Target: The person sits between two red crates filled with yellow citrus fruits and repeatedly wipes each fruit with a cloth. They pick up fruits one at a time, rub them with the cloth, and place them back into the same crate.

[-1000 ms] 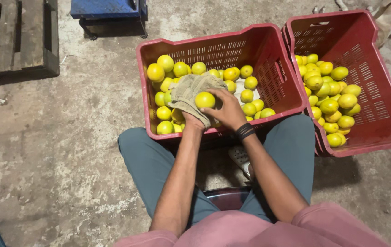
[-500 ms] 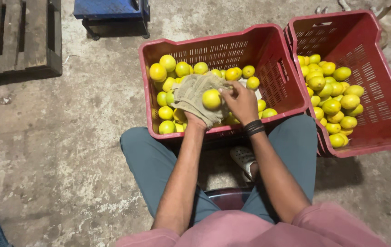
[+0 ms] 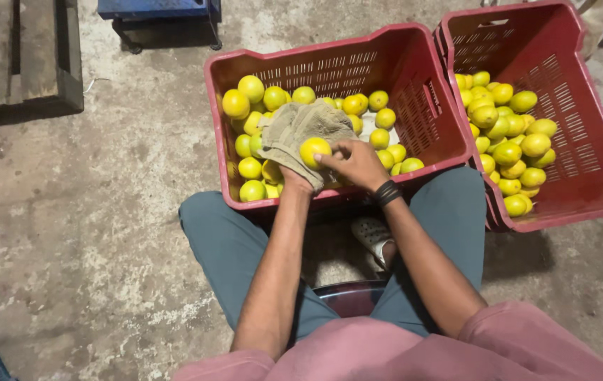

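Cradling a yellow citrus fruit [image 3: 314,151] in a drab cloth [image 3: 294,134], the left hand [image 3: 294,178] is hidden under the folds, closed around cloth and fruit above the near red crate [image 3: 421,120]. The right hand [image 3: 358,162] curls its fingertips onto the fruit's side. Firm, round and probably light, it looks best held across its middle, the cloth adding grip.

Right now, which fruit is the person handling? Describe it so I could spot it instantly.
Start at the left red plastic crate, directly before the knees. Atop its fruit lies a crumpled khaki cloth draped over the left hand. The round yellow citrus fruit rests on that cloth, touched by the right hand; its neighbours lie loose.
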